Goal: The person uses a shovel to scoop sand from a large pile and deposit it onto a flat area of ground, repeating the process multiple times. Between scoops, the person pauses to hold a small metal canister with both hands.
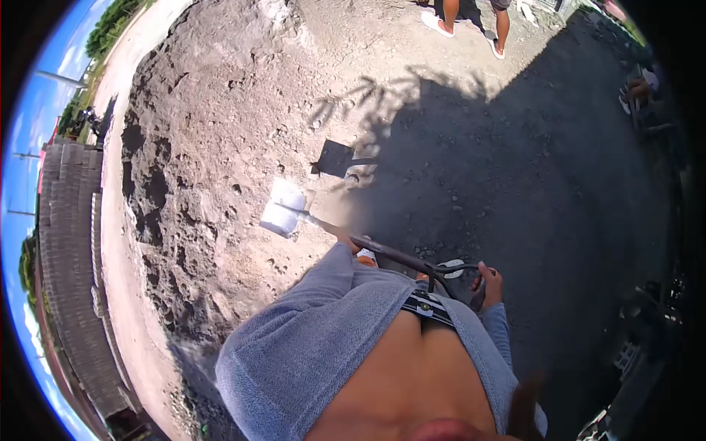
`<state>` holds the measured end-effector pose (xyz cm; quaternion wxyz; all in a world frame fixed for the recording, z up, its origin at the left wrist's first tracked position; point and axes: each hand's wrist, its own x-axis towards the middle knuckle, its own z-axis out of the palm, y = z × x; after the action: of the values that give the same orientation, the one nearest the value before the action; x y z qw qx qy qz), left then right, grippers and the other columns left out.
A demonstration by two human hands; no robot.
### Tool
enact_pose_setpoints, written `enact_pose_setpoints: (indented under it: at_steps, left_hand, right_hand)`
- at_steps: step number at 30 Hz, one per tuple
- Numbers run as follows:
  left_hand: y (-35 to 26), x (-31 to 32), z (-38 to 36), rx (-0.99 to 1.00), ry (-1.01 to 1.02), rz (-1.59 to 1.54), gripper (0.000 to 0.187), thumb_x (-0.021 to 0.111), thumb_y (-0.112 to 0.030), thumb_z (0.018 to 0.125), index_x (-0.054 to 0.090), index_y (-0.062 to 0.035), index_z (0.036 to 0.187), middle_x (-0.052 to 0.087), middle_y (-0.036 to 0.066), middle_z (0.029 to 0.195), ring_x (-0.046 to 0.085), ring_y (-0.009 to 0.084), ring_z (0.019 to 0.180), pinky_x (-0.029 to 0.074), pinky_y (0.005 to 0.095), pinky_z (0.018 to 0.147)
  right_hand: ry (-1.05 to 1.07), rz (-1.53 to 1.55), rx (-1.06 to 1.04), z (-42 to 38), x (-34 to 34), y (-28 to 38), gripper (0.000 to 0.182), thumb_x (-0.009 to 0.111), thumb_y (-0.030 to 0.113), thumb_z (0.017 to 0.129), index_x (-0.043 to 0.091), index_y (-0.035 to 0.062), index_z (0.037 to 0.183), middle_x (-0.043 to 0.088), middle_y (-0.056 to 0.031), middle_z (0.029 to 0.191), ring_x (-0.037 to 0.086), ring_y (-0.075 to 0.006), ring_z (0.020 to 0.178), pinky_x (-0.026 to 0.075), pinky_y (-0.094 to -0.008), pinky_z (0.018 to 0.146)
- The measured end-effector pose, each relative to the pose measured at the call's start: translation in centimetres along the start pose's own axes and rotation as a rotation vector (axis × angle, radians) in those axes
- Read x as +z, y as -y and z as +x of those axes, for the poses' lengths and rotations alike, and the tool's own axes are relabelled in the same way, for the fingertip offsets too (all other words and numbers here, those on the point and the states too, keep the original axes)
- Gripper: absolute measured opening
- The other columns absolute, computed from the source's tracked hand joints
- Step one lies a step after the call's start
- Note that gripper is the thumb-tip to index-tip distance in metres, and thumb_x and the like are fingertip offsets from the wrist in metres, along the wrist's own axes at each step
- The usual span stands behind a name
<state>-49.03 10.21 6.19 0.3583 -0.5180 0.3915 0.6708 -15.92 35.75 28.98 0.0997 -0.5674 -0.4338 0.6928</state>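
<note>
A shovel (397,256) lies slantwise across the head view, its bright metal blade (284,209) over the sunlit soil at the left. My left hand (345,238) is wrapped round the shaft close to the blade, partly hidden by the grey sleeve. At the other end, my right hand (488,282) grips the forked handle, fingers curled round it. The blade looks bare, though glare washes out its surface. Its shadow falls on the ground beyond it, so it seems held above the soil. My shoes (450,269) show partly beneath the shaft.
A rough mound of soil and stones (198,147) rises on the left. Another person's legs (474,26) stand at the top. Someone sits in the shade at the far right (638,90). Stacked grey blocks (70,242) line the left edge, beyond a pale path (121,257).
</note>
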Motion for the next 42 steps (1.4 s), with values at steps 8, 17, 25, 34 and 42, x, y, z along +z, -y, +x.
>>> enact_pose_setpoints:
  at_steps: [8, 17, 25, 34, 42]
  left_hand:
    - [-14.4, -7.7, 1.9, 0.052, 0.014, -0.242, 0.088, 0.025, -0.075, 0.072, 0.022, -0.0099, 0.132, 0.027, 0.011, 0.134, 0.038, 0.0327, 0.113, 0.034, 0.0535, 0.087]
    - [-35.6, 4.8, 2.1, 0.219, 0.261, -0.115, 0.09, 0.025, -0.075, 0.072, 0.02, -0.0098, 0.133, 0.024, 0.012, 0.136, 0.037, 0.0335, 0.114, 0.033, 0.0541, 0.088]
    - [-58.4, 15.0, 0.6, 0.47, 0.302, 0.351, 0.084, 0.021, -0.07, 0.076, 0.031, -0.0059, 0.13, 0.036, 0.015, 0.131, 0.037, 0.0326, 0.115, 0.026, 0.047, 0.096]
    - [-70.2, 17.2, -11.0, 1.268, -0.259, 1.152, 0.037, 0.03, -0.037, 0.086, 0.056, -0.0142, 0.099, 0.06, 0.02, 0.086, 0.057, 0.0355, 0.083, 0.044, 0.0399, 0.073]
    - [-78.1, 20.4, -11.8, 1.504, 0.013, 0.953, 0.033, 0.039, -0.027, 0.085, 0.056, -0.0008, 0.077, 0.057, 0.024, 0.069, 0.057, 0.0392, 0.066, 0.044, 0.0453, 0.058]
  right_hand:
    - [0.141, -0.154, 0.033, -2.3, 20.1, 2.5, 0.022, 0.062, 0.022, 0.077, 0.05, 0.0058, 0.069, 0.048, -0.0054, 0.054, 0.047, -0.0157, 0.044, 0.042, -0.0297, 0.042]
    - [0.352, 0.075, 0.229, 2.0, 38.0, 8.1, 0.023, 0.055, 0.024, 0.076, 0.044, 0.0092, 0.062, 0.043, -0.0041, 0.052, 0.044, -0.018, 0.047, 0.041, -0.0349, 0.049]
    - [0.493, 0.515, 0.303, 12.4, 71.0, 9.6, 0.013, 0.053, 0.01, 0.071, 0.044, 0.0071, 0.062, 0.045, -0.0048, 0.058, 0.044, -0.0183, 0.054, 0.043, -0.0346, 0.058]
    - [0.541, 0.093, 0.028, 14.5, 105.4, 12.8, 0.017, 0.053, 0.017, 0.072, 0.058, 0.0009, 0.075, 0.058, -0.0078, 0.076, 0.055, -0.0172, 0.067, 0.047, -0.029, 0.059]
    - [0.614, 0.306, 0.232, 13.9, 111.4, 18.6, 0.013, 0.053, 0.012, 0.071, 0.06, 0.0017, 0.072, 0.059, -0.0072, 0.074, 0.056, -0.0165, 0.065, 0.046, -0.0284, 0.06]
